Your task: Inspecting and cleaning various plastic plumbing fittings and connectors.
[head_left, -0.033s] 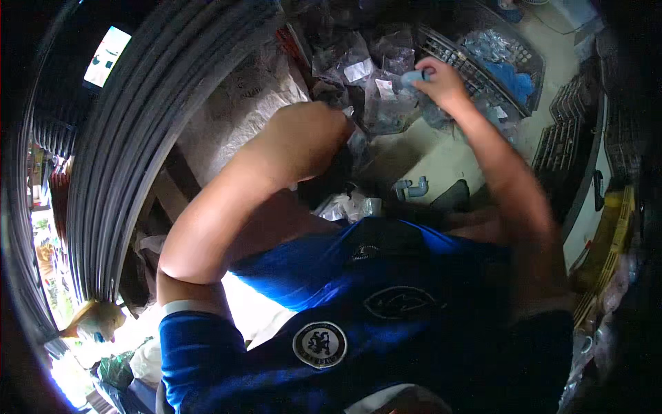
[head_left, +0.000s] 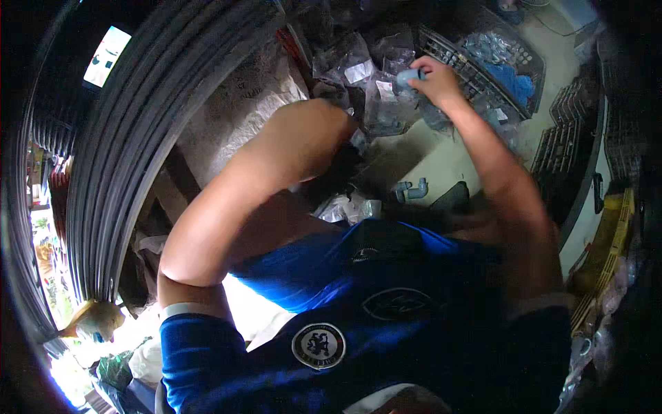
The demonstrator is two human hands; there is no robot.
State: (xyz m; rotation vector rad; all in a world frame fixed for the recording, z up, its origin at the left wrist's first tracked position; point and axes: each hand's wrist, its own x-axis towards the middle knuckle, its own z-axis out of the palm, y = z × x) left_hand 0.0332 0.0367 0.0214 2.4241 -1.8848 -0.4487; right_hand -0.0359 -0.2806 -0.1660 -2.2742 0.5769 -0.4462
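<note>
I have one grey pipe fitting pinched in my right hand, jutting left from the thumb and fingers. My left hand curls inward; I cannot tell what it grips. Two white labels lie left of my right grip, one blue bundle right.
</note>
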